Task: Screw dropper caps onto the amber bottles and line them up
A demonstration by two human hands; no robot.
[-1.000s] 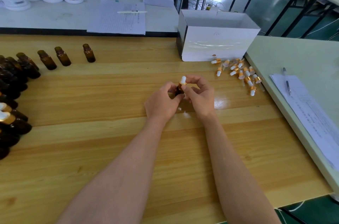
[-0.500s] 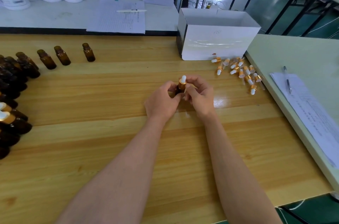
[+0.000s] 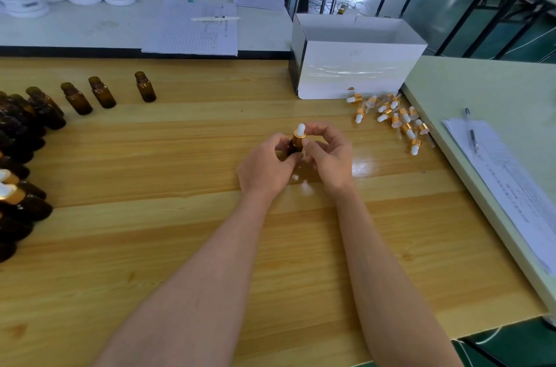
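Mid-table, left hand (image 3: 264,168) grips the amber bottle (image 3: 294,146); right hand (image 3: 326,156) pinches its dropper cap (image 3: 299,132); a few capped bottles (image 3: 18,199) wait far left; uncapped bottles (image 3: 102,92) and loose caps (image 3: 391,118) remain.

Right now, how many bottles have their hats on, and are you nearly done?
Not nearly. Two capped bottles show at the left edge; others may be hidden. The left hand holds an amber bottle while the right hand grips its dropper cap. Several open bottles and a pile of loose caps wait.
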